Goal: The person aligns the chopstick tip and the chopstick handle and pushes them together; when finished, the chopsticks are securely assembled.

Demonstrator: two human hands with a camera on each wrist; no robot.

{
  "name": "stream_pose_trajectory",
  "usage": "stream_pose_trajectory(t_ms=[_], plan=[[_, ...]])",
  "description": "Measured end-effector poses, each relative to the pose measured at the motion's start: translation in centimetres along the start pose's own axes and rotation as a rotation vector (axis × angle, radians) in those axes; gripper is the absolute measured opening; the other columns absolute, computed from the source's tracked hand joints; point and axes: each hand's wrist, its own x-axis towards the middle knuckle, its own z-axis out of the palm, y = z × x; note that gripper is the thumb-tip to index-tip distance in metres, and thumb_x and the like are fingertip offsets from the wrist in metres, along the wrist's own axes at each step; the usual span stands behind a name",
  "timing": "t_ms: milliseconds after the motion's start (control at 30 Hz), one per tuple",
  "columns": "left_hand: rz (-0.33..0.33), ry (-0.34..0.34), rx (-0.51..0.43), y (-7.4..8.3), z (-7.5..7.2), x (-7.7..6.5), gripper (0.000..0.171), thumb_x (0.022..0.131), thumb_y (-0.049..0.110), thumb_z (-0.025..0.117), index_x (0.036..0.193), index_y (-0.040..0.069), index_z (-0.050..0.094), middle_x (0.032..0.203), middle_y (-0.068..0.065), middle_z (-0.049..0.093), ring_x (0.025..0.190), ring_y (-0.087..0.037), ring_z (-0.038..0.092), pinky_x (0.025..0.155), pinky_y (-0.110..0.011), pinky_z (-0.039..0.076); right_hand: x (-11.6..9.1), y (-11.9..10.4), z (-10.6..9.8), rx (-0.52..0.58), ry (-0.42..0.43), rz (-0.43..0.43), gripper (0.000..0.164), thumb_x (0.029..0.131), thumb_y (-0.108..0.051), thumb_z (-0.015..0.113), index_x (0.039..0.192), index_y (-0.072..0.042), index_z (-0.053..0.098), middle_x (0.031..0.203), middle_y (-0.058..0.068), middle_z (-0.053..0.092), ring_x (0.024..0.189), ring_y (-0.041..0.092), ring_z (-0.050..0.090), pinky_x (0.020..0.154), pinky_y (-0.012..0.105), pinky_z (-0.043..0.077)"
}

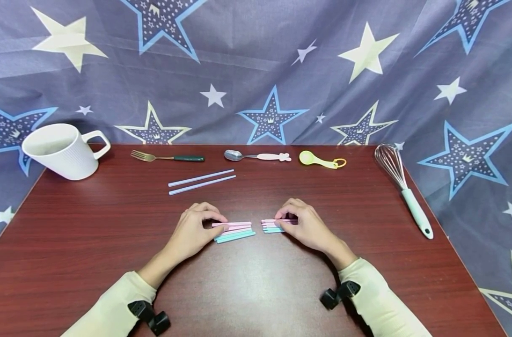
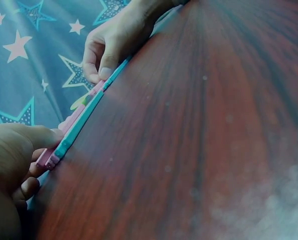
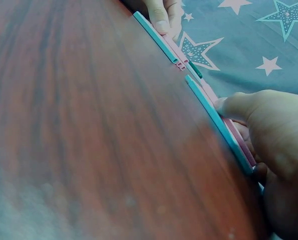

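My left hand (image 1: 193, 231) pinches slim pink sticks (image 1: 241, 225) between thumb and fingers, low over the table's middle. Teal sticks (image 1: 237, 237) lie along their near side. Opposite it, my right hand (image 1: 310, 228) pinches a similar row of pink sticks (image 1: 267, 221), with teal ones (image 1: 272, 230) nearest me. A small gap parts the two rows, whose ends face each other. In the left wrist view a teal stick (image 2: 81, 122) shows small notched ends. The right wrist view shows a teal stick (image 3: 219, 125) beside the right thumb. Fingers hide part of both rows.
Two lavender sticks (image 1: 201, 181) lie behind the hands. Along the back are a white mug (image 1: 72, 159), a fork (image 1: 176, 158), a spoon (image 1: 260, 156) and a yellow measuring spoon (image 1: 321, 161). A whisk (image 1: 412, 206) lies at right. A starry cloth (image 1: 256, 70) hangs behind.
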Motion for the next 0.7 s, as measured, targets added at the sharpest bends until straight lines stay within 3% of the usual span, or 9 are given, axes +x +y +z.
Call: stream_pose_trajectory(t_ms=[200,433,567,700], plan=[[0.008,-0.002,0.001,-0.2,0.0,-0.1,0.010,0.082,0.016,0.084,0.089,0.022,0.082,0.097,0.005,0.072,0.097,-0.016,0.060,0.090,-0.045,0.042,0.1,0.1,0.2,0.002,-0.001,-0.011,0.009,0.086,-0.010,0.081,0.091,-0.014,0.076,0.087,-0.004,0.067,0.085,0.011,0.060,0.076,0.028,0.049],[0.024,0.032,0.016,-0.3,-0.2,0.0,0.007,0.086,0.024,0.085,0.092,0.026,0.081,0.095,0.010,0.075,0.094,-0.012,0.064,0.083,-0.035,0.048,0.1,-0.2,-0.1,0.078,0.028,-0.007,0.008,0.087,-0.007,0.080,0.091,-0.012,0.075,0.088,-0.003,0.067,0.083,0.008,0.061,0.075,0.023,0.051],[0.021,0.068,0.009,0.2,-0.8,0.1,0.006,0.088,0.026,0.084,0.093,0.027,0.080,0.090,0.012,0.076,0.084,-0.008,0.064,0.074,-0.027,0.049,0.4,-0.7,-0.7,0.100,0.042,-0.006,0.004,0.091,-0.010,0.078,0.092,-0.009,0.075,0.089,-0.003,0.067,0.083,0.006,0.061,0.074,0.021,0.050],[0.001,0.081,-0.011,1.1,-1.7,0.4,0.005,0.090,0.028,0.082,0.093,0.025,0.080,0.081,0.013,0.073,0.067,-0.005,0.057,0.062,-0.022,0.044,0.7,-1.1,-1.5,0.097,0.054,-0.007,0.004,0.092,-0.011,0.078,0.093,-0.008,0.075,0.090,-0.003,0.067,0.082,0.007,0.061,0.074,0.021,0.050]])
